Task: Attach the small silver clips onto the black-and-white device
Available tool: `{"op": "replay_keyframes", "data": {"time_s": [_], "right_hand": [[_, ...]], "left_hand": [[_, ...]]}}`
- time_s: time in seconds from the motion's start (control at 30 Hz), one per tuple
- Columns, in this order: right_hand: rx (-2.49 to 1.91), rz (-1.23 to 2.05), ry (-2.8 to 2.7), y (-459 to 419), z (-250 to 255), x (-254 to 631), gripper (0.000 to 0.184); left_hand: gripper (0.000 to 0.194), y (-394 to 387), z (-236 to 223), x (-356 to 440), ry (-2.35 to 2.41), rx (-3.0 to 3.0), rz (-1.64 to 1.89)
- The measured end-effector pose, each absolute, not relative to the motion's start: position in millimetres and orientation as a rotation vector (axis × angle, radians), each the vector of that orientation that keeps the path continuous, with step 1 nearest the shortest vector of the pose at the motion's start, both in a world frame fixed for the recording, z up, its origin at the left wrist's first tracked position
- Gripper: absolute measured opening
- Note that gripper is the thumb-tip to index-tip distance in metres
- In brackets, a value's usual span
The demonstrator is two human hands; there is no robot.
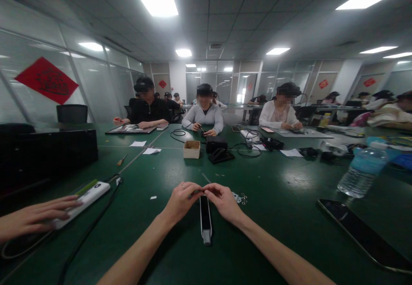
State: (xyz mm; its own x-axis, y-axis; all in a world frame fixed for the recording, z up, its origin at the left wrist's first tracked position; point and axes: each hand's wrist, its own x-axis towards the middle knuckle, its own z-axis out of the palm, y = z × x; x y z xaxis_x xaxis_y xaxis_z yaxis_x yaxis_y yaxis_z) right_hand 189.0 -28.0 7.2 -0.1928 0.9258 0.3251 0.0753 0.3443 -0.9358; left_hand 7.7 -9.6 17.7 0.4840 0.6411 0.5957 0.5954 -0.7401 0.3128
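Note:
My left hand and my right hand meet fingertip to fingertip in front of me, both pinched closed. Whatever their fingertips hold, if anything, is too small to make out. Just below them a slim device with a white rim and dark face lies on the green table, its grey end towards me. The fingertips are at its far end; whether they touch it cannot be told. Beside my right hand lie a small metal plate and several small rings, partly hidden by that hand.
At the left, another person's hand rests on a white power strip with a black cable. To the right are a dark phone and a water bottle. A small box and black stand sit ahead; people work opposite.

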Motion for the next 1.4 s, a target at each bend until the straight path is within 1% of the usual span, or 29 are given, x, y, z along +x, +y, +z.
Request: {"op": "replay_keyframes", "data": {"time_s": [0.23, 0.43, 0.5, 0.6, 0.7, 0.8, 0.93, 1.17, 1.4], "right_hand": [[-0.956, 0.992, -1.640, -34, 10, 189, 0.028], [-1.001, 0.865, -1.814, -39, 13, 189, 0.034], [-0.991, 0.765, -1.868, -39, 13, 191, 0.034], [-1.047, 0.481, -1.962, -36, 12, 198, 0.027], [-1.192, 0.238, -2.031, -30, 11, 209, 0.024], [-1.376, 0.122, -2.110, -26, 11, 219, 0.024], [-1.499, 0.111, -2.216, -27, 13, 221, 0.022], [-1.529, 0.151, -2.268, -32, 18, 214, 0.026], [-1.509, 0.161, -2.275, -31, 16, 215, 0.024]], "left_hand": [[0.015, -14, 30, 10, 1.221, 2.339, 1.105], [0.023, -9, 28, 7, 1.170, 2.131, 1.087], [0.023, -6, 26, 6, 1.162, 2.118, 1.080], [0.019, -2, 26, 2, 1.176, 2.175, 1.013], [0.016, 2, 25, -5, 1.234, 2.280, 0.862], [0.015, 6, 22, -10, 1.270, 2.341, 0.677], [0.018, 7, 18, -11, 1.254, 2.351, 0.589], [0.017, 8, 15, -10, 1.243, 2.322, 0.648], [0.017, 7, 15, -8, 1.245, 2.304, 0.668]]}}
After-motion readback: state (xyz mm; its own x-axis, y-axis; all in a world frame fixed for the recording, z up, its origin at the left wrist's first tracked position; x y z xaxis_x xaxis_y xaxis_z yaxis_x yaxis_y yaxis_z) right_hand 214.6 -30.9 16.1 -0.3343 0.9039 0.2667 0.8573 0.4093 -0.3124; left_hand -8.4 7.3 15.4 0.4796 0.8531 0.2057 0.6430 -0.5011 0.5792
